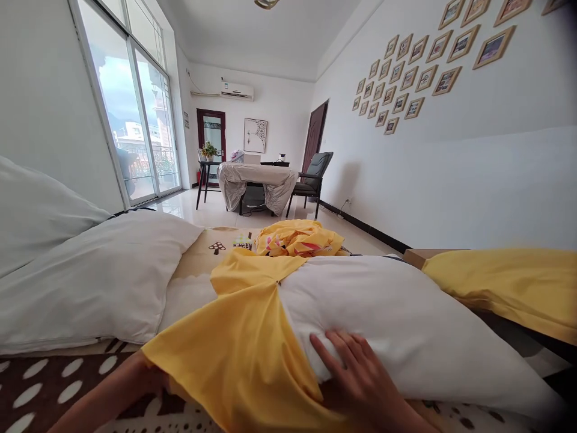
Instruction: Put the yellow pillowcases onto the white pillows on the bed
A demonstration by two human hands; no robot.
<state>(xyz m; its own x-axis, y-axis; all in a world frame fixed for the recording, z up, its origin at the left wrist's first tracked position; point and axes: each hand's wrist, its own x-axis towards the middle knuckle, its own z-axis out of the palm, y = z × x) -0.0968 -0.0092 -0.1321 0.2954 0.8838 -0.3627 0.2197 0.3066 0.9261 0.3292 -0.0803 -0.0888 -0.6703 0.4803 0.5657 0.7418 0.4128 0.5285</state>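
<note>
A white pillow lies across the bed, its left end inside a yellow pillowcase. The case's open edge spreads around that end, pinched together at a small point near the top. My right hand presses on the pillow's near side beside the cloth edge, its fingers apart and nothing gripped. My left forearm comes in from the lower left and goes under the yellow cloth, which hides the hand. Behind the pillow lies a crumpled yellow cloth with pink patches.
More white pillows lie at the left. Another yellow-covered pillow is at the right edge beside a cardboard box. Farther back stand a covered table and a dark chair.
</note>
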